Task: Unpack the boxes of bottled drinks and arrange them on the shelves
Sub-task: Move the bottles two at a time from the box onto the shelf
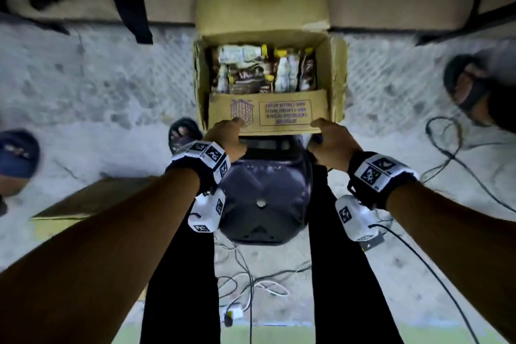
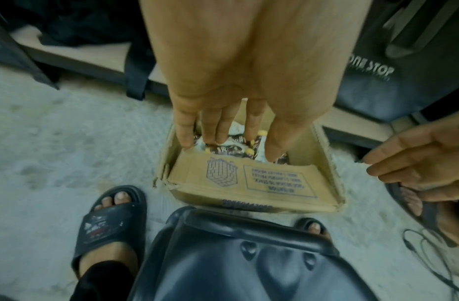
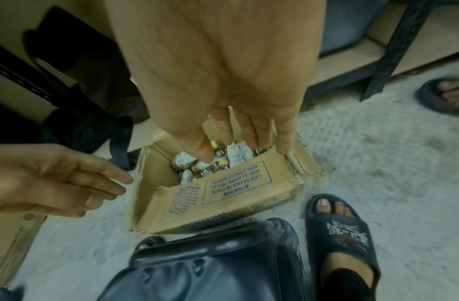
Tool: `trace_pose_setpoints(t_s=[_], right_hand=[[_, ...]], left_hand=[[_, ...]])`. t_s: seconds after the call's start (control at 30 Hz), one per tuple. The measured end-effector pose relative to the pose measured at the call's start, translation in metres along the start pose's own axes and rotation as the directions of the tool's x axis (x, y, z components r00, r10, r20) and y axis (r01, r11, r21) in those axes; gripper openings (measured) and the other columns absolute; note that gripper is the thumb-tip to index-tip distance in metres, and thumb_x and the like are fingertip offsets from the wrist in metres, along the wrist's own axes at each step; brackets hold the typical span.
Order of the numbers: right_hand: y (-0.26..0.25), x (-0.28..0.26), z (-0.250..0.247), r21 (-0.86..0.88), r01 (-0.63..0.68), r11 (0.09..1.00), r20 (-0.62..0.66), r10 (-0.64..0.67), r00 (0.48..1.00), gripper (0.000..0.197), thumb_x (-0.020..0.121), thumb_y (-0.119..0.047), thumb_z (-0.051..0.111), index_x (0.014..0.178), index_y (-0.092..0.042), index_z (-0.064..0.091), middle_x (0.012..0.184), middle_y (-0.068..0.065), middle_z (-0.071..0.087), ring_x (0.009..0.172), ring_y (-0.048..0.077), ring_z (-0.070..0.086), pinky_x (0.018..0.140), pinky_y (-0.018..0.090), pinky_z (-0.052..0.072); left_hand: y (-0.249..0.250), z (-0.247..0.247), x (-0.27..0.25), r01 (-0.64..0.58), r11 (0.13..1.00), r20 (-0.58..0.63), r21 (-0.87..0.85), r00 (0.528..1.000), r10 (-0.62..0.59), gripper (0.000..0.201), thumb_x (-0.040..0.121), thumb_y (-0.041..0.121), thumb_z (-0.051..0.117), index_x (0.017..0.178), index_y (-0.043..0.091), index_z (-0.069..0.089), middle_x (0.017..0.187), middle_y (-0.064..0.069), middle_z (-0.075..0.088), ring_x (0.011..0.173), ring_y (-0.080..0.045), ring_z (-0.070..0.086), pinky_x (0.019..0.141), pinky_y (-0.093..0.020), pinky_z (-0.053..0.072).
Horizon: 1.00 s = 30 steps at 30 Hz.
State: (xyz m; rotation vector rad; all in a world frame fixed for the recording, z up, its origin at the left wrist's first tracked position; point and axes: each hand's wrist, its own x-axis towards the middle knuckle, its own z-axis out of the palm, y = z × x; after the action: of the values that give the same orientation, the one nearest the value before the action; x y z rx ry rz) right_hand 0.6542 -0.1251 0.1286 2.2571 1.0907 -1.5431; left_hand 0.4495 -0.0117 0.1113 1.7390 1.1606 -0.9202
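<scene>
An open cardboard box [image 1: 336,70] stands on the floor just ahead of my knees, in front of the bottom shelf. Inside lie several bottles [image 1: 251,75] with yellow caps and brown labels, jumbled together. My left hand [image 1: 227,134] is at the left end of the printed near flap [image 2: 261,183], fingers [image 2: 217,130] straight and reaching over the flap's edge above the bottles [image 2: 238,147]. My right hand [image 1: 331,135] is at the flap's right end, fingers straight, its little finger [image 3: 283,140] at the flap's corner. Neither hand holds a bottle [image 3: 236,155].
A dark plastic stool [image 1: 262,198] sits between my legs. A low wooden shelf board [image 1: 83,3] with black uprights [image 3: 393,51] runs behind the box. Dark bags [image 2: 390,61] sit on it. Other people's sandalled feet [image 1: 469,84], loose cables [image 1: 460,153] and a flat carton [image 1: 83,201] lie around.
</scene>
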Motion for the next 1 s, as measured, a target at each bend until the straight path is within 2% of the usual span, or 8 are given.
trace_pose_setpoints(t_s=[0.17, 0.3, 0.43, 0.6, 0.7, 0.8, 0.9, 1.0], right_hand=[[0.024, 0.107, 0.033, -0.084, 0.067, 0.994, -0.051, -0.072, 0.996, 0.042, 0.092, -0.017, 0.056, 0.131, -0.003, 0.051, 0.117, 0.022, 0.062, 0.109, 0.036, 0.059, 0.081, 0.032, 0.044], [0.018, 0.171, 0.029, -0.108, 0.132, 0.985, -0.122, -0.145, 0.982, 0.036, 0.093, -0.023, 0.055, 0.126, -0.009, 0.057, 0.117, 0.021, 0.064, 0.109, 0.038, 0.060, 0.093, 0.044, 0.048], [0.010, 0.173, 0.010, -0.152, 0.089, 0.984, -0.098, -0.105, 0.990, 0.032, 0.096, -0.033, 0.051, 0.116, -0.010, 0.063, 0.120, 0.019, 0.064, 0.109, 0.038, 0.060, 0.093, 0.043, 0.050], [-0.003, 0.098, 0.002, -0.259, 0.097, 0.961, -0.390, -0.195, 0.900, 0.043, 0.098, -0.043, 0.037, 0.114, -0.009, 0.059, 0.109, 0.025, 0.064, 0.106, 0.043, 0.057, 0.088, 0.045, 0.043], [0.012, 0.051, 0.034, -0.249, 0.268, 0.931, -0.213, -0.323, 0.922, 0.049, 0.098, -0.049, 0.026, 0.089, -0.014, 0.060, 0.088, 0.019, 0.067, 0.084, 0.038, 0.064, 0.071, 0.040, 0.047], [0.032, 0.027, 0.078, -0.243, 0.393, 0.887, -0.008, -0.406, 0.914, 0.057, 0.094, -0.053, 0.026, 0.086, -0.016, 0.070, 0.093, 0.013, 0.069, 0.085, 0.037, 0.063, 0.071, 0.041, 0.052], [0.028, 0.020, 0.088, -0.231, 0.293, 0.928, -0.070, -0.316, 0.946, 0.025, 0.089, -0.034, 0.054, 0.094, -0.022, 0.076, 0.102, 0.013, 0.070, 0.089, 0.039, 0.062, 0.070, 0.043, 0.056], [0.020, 0.029, 0.081, -0.211, 0.269, 0.940, 0.015, -0.272, 0.962, 0.029, 0.085, -0.034, 0.050, 0.093, -0.022, 0.075, 0.100, 0.010, 0.068, 0.095, 0.034, 0.061, 0.077, 0.038, 0.054]], left_hand=[[-0.018, 0.036, 0.118, -0.053, 0.998, -0.061, 0.018, 0.997, 0.054, 0.054, 0.087, 0.018, 0.062, 0.136, 0.006, 0.044, 0.136, -0.018, 0.051, 0.122, -0.034, 0.051, 0.098, -0.037, 0.042], [-0.027, 0.029, 0.172, -0.121, 0.991, -0.069, 0.055, 0.990, 0.125, 0.064, 0.093, 0.031, 0.056, 0.147, 0.013, 0.028, 0.144, -0.020, 0.039, 0.130, -0.038, 0.041, 0.104, -0.042, 0.037], [-0.023, 0.014, 0.156, -0.195, 0.979, -0.093, 0.063, 0.975, 0.201, 0.068, 0.094, 0.038, 0.056, 0.149, 0.015, 0.022, 0.133, -0.018, 0.053, 0.119, -0.036, 0.052, 0.088, -0.035, 0.042], [-0.006, -0.005, 0.084, -0.078, 0.991, -0.402, 0.110, 0.908, 0.116, 0.042, 0.094, 0.043, 0.043, 0.127, 0.017, 0.044, 0.112, -0.014, 0.063, 0.102, -0.037, 0.060, 0.082, -0.045, 0.047], [-0.003, 0.001, 0.052, -0.219, 0.975, -0.143, 0.030, 0.965, 0.221, 0.022, 0.094, 0.032, 0.051, 0.106, 0.020, 0.063, 0.100, -0.008, 0.069, 0.089, -0.027, 0.064, 0.083, -0.034, 0.051], [-0.003, 0.024, 0.030, -0.308, 0.946, 0.227, 0.097, 0.933, 0.280, 0.026, 0.090, 0.021, 0.061, 0.114, 0.015, 0.068, 0.115, -0.008, 0.067, 0.101, -0.021, 0.061, 0.087, -0.021, 0.042], [-0.010, 0.047, 0.035, -0.265, 0.950, 0.190, 0.166, 0.954, 0.233, 0.032, 0.084, 0.018, 0.064, 0.115, 0.026, 0.065, 0.126, -0.002, 0.059, 0.116, -0.024, 0.054, 0.086, -0.023, 0.037], [-0.010, 0.051, 0.050, -0.241, 0.952, 0.266, 0.187, 0.946, 0.187, 0.036, 0.077, 0.018, 0.073, 0.110, 0.028, 0.064, 0.119, 0.002, 0.056, 0.109, -0.021, 0.055, 0.080, -0.021, 0.034]])
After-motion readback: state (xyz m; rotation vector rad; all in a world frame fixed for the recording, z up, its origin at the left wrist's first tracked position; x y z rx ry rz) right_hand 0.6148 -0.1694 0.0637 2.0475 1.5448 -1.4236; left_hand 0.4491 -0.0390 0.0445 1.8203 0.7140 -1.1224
